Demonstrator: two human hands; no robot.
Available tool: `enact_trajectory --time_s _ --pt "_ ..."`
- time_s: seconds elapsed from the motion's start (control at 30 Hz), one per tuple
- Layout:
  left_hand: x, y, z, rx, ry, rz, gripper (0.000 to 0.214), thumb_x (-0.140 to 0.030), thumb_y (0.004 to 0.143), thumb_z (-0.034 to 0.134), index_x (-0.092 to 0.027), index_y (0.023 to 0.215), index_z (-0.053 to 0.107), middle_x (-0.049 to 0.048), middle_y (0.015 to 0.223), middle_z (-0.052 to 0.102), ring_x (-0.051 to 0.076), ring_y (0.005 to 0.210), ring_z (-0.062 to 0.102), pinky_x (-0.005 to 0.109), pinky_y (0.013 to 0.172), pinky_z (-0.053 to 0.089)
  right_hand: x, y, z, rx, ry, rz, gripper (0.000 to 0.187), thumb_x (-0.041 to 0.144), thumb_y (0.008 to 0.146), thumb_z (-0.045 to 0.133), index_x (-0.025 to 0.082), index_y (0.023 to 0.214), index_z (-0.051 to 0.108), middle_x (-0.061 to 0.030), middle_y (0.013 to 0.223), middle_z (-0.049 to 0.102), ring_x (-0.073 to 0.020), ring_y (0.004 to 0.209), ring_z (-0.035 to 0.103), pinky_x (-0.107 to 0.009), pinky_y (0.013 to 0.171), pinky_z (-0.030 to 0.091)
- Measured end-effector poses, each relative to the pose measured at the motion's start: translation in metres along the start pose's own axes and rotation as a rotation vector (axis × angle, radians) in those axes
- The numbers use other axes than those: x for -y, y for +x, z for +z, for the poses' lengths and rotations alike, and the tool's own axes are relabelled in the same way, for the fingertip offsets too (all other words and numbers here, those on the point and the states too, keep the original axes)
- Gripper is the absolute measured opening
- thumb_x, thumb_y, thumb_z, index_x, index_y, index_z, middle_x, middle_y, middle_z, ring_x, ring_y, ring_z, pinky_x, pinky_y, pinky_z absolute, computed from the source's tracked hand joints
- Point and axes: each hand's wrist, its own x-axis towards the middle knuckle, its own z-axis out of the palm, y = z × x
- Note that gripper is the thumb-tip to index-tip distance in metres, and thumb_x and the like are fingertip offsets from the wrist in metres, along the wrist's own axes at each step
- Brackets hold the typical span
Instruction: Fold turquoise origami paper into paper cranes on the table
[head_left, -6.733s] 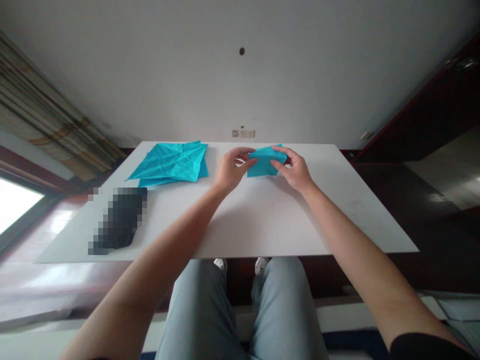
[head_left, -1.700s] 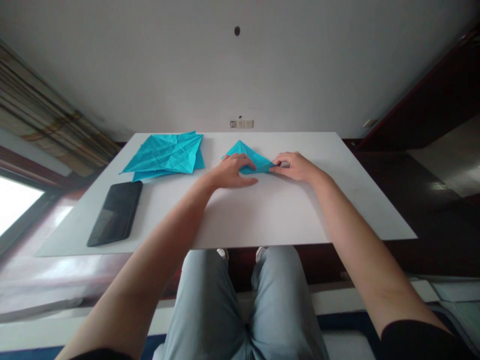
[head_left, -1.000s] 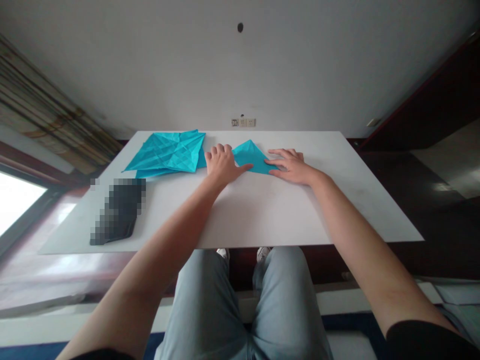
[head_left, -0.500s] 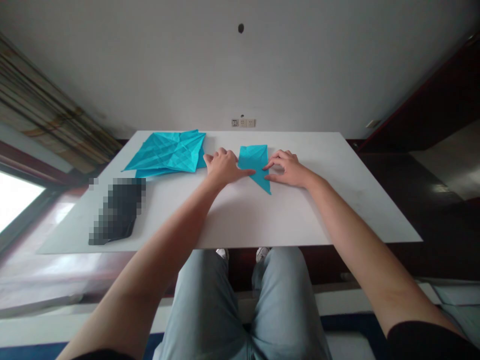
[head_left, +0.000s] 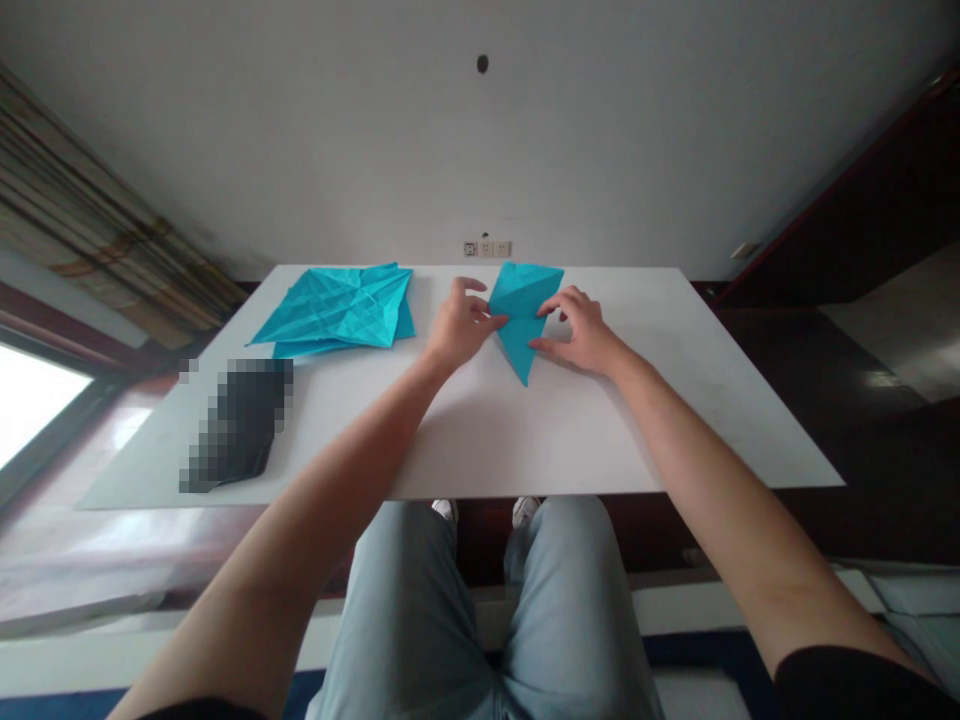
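A folded sheet of bright blue paper (head_left: 520, 292) stands between my hands over the white table, its upper part wide and its lower part narrowing to a point toward me. My left hand (head_left: 466, 322) pinches its left edge, thumb on the front and the other fingers curled behind. At the right edge, my right hand (head_left: 577, 332) has its index finger and thumb on the paper, one above the other. Whether the paper's back touches the table is hard to tell.
Creased blue sheets (head_left: 337, 305) lie stacked at the table's back left. Nearer on the left is a dark, pixel-blurred object (head_left: 244, 420). The white table (head_left: 517, 450) ends just above my knees. Behind it rises a wall with sockets (head_left: 486, 249).
The blue paper's upper part has unfolded wider and risen toward the wall. My left hand has turned and shifted slightly right, now gripping the edge. My right hand has barely moved.
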Motion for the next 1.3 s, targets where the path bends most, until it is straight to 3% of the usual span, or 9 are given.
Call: enact_trajectory --time_s 0.13,0.2,0.3,0.43,0.53,0.73,0.9,1.03,1.3 --pt "-0.003 0.006 -0.007 -0.36 -0.028 0.268 0.03 -0.024 0.101 0.086 -0.026 0.122 0.065 0.0023 0.107 0.079 0.017 0.089 0.075 0.03 0.083 0.059 -0.01 0.006 -0.005 -0.318 0.103 -0.009 0.056 0.083 0.103 0.073 0.032 0.126 0.069 -0.0085 0.123 0.073 -0.0295 0.102 0.067 -0.055 0.104 0.055" --pt "-0.008 0.005 -0.013 -0.378 0.01 0.394 0.014 -0.022 0.104 0.08 -0.026 0.112 0.069 0.0041 0.109 0.079 0.018 0.093 0.074 0.03 0.083 0.059 -0.017 0.01 -0.007 -0.437 0.163 0.005 0.059 0.088 0.105 0.064 0.033 0.127 0.069 -0.0079 0.119 0.072 -0.0287 0.101 0.067 -0.053 0.1 0.058" --pt "-0.01 0.001 -0.017 -0.155 0.109 0.478 0.01 -0.017 0.1 0.075 -0.024 0.107 0.075 0.0063 0.113 0.081 0.021 0.101 0.075 0.032 0.086 0.061 -0.031 0.013 -0.011 -0.569 0.226 0.051 0.065 0.093 0.107 0.054 0.033 0.127 0.069 -0.0084 0.114 0.071 -0.0295 0.103 0.068 -0.052 0.096 0.06" --pt "-0.004 -0.004 -0.013 0.243 0.258 0.399 0.02 -0.015 0.091 0.072 -0.022 0.108 0.081 0.0092 0.116 0.083 0.027 0.107 0.077 0.041 0.1 0.062 -0.045 0.014 -0.015 -0.646 0.235 0.118 0.068 0.095 0.108 0.048 0.032 0.118 0.071 -0.009 0.111 0.073 -0.0294 0.102 0.07 -0.051 0.096 0.06" --pt "-0.006 -0.01 -0.014 0.382 0.364 0.37 0.029 -0.021 0.087 0.077 -0.024 0.114 0.085 0.0103 0.128 0.082 0.035 0.128 0.072 0.051 0.118 0.053 -0.047 0.014 -0.017 -0.656 0.259 0.147 0.067 0.095 0.106 0.052 0.031 0.11 0.072 -0.0076 0.105 0.074 -0.0271 0.096 0.07 -0.048 0.093 0.061" --pt "-0.024 -0.017 -0.019 0.437 0.401 0.33 0.032 -0.053 0.096 0.083 -0.027 0.115 0.087 0.011 0.139 0.083 0.041 0.138 0.064 0.058 0.122 0.038 -0.03 0.014 -0.015 -0.535 0.309 0.129 0.069 0.097 0.103 0.058 0.03 0.103 0.073 -0.0056 0.098 0.076 -0.0249 0.094 0.073 -0.043 0.09 0.06" --pt "-0.019 -0.011 -0.017 0.406 0.401 0.328 0.035 -0.049 0.111 0.066 -0.023 0.099 0.086 0.0116 0.127 0.087 0.035 0.126 0.073 0.056 0.118 0.037 -0.018 0.013 -0.014 -0.466 0.328 0.123 0.07 0.098 0.101 0.06 0.03 0.1 0.072 -0.0045 0.098 0.08 -0.0239 0.092 0.073 -0.043 0.09 0.058" --pt "-0.015 -0.011 -0.012 0.373 0.455 0.298 0.028 -0.048 0.105 0.077 -0.021 0.098 0.084 0.0123 0.123 0.086 0.035 0.121 0.075 0.053 0.118 0.038 -0.008 0.011 -0.014 -0.382 0.317 0.103 0.059 0.089 0.1 0.072 0.03 0.101 0.074 -0.0042 0.097 0.079 -0.0234 0.087 0.067 -0.042 0.084 0.056" --pt "-0.017 -0.015 -0.006 0.379 0.48 0.281 0.026 -0.047 0.106 0.079 -0.022 0.111 0.082 0.013 0.125 0.08 0.035 0.123 0.074 0.051 0.116 0.04 0.005 0.0 -0.008 0.196 0.182 0.017 0.035 0.06 0.092 0.091 0.029 0.106 0.088 -0.0036 0.094 0.072 -0.0235 0.082 0.061 -0.042 0.089 0.049"
